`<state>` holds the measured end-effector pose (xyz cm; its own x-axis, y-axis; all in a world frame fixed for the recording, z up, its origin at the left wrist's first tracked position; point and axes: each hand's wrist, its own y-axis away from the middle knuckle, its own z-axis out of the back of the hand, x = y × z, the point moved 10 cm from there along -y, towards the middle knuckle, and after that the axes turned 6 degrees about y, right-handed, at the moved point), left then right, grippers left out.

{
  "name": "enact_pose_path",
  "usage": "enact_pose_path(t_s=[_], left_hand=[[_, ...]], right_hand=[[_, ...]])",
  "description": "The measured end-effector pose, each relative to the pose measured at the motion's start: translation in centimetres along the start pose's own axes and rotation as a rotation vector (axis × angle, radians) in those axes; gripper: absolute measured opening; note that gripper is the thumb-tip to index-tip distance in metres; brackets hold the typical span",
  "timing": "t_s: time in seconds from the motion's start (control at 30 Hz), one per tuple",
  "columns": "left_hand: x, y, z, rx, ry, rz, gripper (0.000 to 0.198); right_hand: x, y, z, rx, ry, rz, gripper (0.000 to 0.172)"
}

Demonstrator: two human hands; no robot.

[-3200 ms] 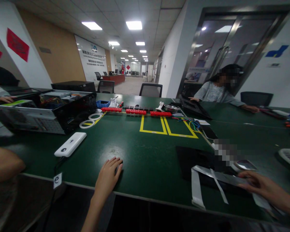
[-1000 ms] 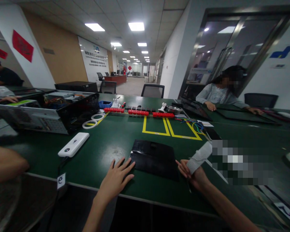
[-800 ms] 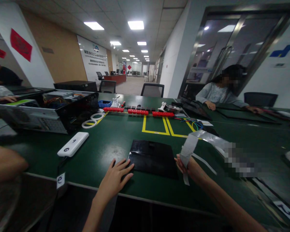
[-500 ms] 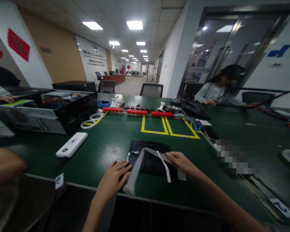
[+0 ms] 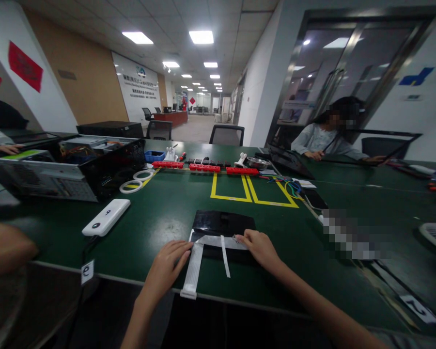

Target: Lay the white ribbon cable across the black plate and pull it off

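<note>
A flat grey ribbon cable [image 5: 194,271] bends at a sharp fold over a glossy black panel [image 5: 210,220] lying on the table. One leg runs toward me and ends in a pale connector at the table's front edge; the other crosses the panel to the right. My left hand [image 5: 167,264] has its fingers stretched out, their tips resting on the fold at the panel's left edge. At the right, my right hand [image 5: 259,249] pinches the crossing leg between thumb and fingers. A narrow white strip [image 5: 225,257] lies across the cable and hangs toward me.
Left stand a white power bank [image 5: 107,218], two white rings [image 5: 131,186] and an open computer case [image 5: 105,169]. Red strips [image 5: 204,167] line the back, behind yellow tape outlines [image 5: 230,198]. A phone [image 5: 315,198] and coloured wires [image 5: 294,188] lie right. People sit at both sides.
The ribbon cable, raised in a loop before, now lies flat and folded on the panel. My right hand has moved slightly left with it; my left fingers have come together on the fold.
</note>
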<state>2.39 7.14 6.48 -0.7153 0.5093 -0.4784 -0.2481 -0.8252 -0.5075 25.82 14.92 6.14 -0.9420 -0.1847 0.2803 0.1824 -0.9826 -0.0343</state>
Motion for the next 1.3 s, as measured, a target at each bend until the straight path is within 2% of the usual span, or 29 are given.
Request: enact_pose_path(t_s=[0.13,0.23,0.37,0.47,0.63,0.77,0.9,1.1,1.3], left_hand=[[-0.6,-0.3,0.0,-0.017,-0.053,-0.02,0.03],[-2.5,-0.8,-0.7,0.004,-0.087,-0.08,0.035],[-6.1,-1.5,-3.4,0.127,-0.124,-0.185,0.038],[-7.3,-2.1,-5.4,0.197,-0.159,-0.187,0.044],[-7.0,-2.4,-7.1,0.265,-0.172,-0.136,0.048],[-6.5,-2.3,-7.3,0.293,-0.153,-0.121,0.047],[-6.4,-2.4,-7.4,0.292,-0.143,-0.117,0.044],[-6.5,-2.3,-7.2,0.284,-0.146,-0.119,0.045],[-6.5,-2.0,-7.1,0.297,-0.119,-0.096,0.052]], right_hand=[[0.9,0.1,-0.1,0.004,0.067,0.006,0.046],[1.0,0.1,-0.3,-0.002,0.114,0.004,0.049],[0.8,0.0,-0.6,-0.008,0.162,-0.025,0.049],[0.6,0.1,-0.6,0.003,0.163,-0.062,0.047],[0.5,0.2,-0.4,0.026,0.115,-0.071,0.041],[0.3,0.3,-0.2,0.033,-0.041,-0.004,0.023],[-0.6,0.8,0.6,-0.021,-0.126,0.079,0.011],[-3.4,1.8,0.5,-0.036,-0.125,0.004,0.013],[-3.2,2.4,0.9,-0.073,-0.116,0.016,0.013]])
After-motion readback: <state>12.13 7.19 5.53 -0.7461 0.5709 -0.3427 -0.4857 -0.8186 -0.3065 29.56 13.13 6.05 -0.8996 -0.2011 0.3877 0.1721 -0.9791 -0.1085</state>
